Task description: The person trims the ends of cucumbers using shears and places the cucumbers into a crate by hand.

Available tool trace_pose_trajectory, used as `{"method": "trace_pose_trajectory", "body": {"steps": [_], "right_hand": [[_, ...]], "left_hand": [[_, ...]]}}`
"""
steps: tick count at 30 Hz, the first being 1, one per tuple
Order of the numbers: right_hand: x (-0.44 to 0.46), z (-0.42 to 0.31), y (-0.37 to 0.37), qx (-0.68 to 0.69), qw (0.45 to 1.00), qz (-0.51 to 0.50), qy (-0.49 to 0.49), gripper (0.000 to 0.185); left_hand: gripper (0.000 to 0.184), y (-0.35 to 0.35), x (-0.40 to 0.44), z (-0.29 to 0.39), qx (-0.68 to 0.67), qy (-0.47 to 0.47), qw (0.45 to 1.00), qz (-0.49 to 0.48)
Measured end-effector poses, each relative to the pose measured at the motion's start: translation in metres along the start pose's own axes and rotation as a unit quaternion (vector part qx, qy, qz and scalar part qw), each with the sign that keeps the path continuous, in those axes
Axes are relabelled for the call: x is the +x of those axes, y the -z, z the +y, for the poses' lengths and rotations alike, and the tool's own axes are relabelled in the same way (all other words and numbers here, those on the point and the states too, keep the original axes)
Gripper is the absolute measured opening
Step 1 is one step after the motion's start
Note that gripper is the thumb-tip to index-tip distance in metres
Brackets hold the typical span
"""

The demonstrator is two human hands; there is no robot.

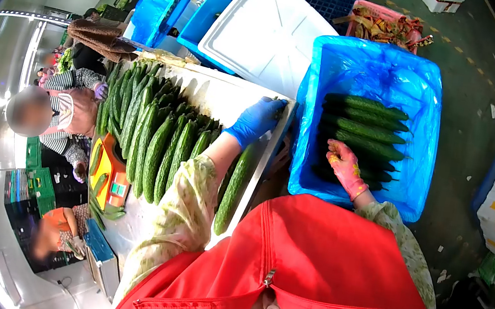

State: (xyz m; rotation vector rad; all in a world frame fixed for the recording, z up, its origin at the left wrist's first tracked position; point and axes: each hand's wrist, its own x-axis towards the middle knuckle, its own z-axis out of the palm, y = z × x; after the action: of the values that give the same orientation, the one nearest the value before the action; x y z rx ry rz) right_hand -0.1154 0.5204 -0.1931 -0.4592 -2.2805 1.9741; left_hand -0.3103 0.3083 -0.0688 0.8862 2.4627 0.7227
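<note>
**Two gloved hands, well apart: my right hand point(344, 169) over the crate point(432, 140), my left hand point(254, 123) by the table rim point(263, 171)**

In my head view, the crate cucumbers point(363, 129) lay from twelve to three o'clock of my right hand, the nearer one, some partly beneath it. Their long axes ran nine to three, side by side. Its fingers were curled in narrowly; whether they gripped or touched anything, I couldn't tell. My left hand was bent around the far end of the table, with something dark at its fingertips; I couldn't tell what, or whether it was held. One loose cucumber point(234, 191) lay between six and seven o'clock of it, pointing roughly one to seven. The heaped cucumbers point(157, 147) spread towards eight and nine.

I counted at least six in the crate, the lowest half hidden; the heap was too overlapped to count. There were one white lid point(265, 35) at twelve, one pink basket point(362, 7) at one and two co-workers at nine and eight.
</note>
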Motion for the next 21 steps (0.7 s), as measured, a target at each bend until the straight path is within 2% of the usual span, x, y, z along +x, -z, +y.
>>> {"method": "trace_pose_trajectory", "body": {"steps": [3,4,7,8,12,16,21], "right_hand": [[-0.001,-0.011,0.004,-0.007,1.0,-0.014,-0.017,0.034],[0.0,-0.005,0.002,0.004,1.0,-0.021,-0.02,0.034],[0.002,0.003,0.0,0.021,0.999,-0.032,-0.02,0.034],[0.002,-0.003,0.0,0.017,0.999,-0.032,-0.016,0.034],[0.002,0.001,0.001,0.012,0.998,-0.045,-0.035,0.034],[0.003,-0.007,0.001,0.016,0.997,-0.061,-0.049,0.034],[0.003,-0.011,-0.001,-0.019,0.998,-0.06,-0.025,0.035]], "left_hand": [[0.05,-0.001,-0.002,-0.001,0.045,-0.022,0.999,0.017],[0.052,0.003,0.004,0.006,0.089,-0.017,0.996,-0.005],[0.054,0.008,0.007,0.007,0.077,-0.06,0.995,-0.032],[0.053,0.01,0.008,0.013,0.075,-0.04,0.995,-0.048],[0.048,0.001,-0.002,0.0,0.077,-0.053,0.996,0.01],[0.047,0.01,0.01,0.003,0.115,-0.084,0.989,-0.043],[0.042,0.014,0.007,0.014,0.13,-0.059,0.988,-0.055]]}}
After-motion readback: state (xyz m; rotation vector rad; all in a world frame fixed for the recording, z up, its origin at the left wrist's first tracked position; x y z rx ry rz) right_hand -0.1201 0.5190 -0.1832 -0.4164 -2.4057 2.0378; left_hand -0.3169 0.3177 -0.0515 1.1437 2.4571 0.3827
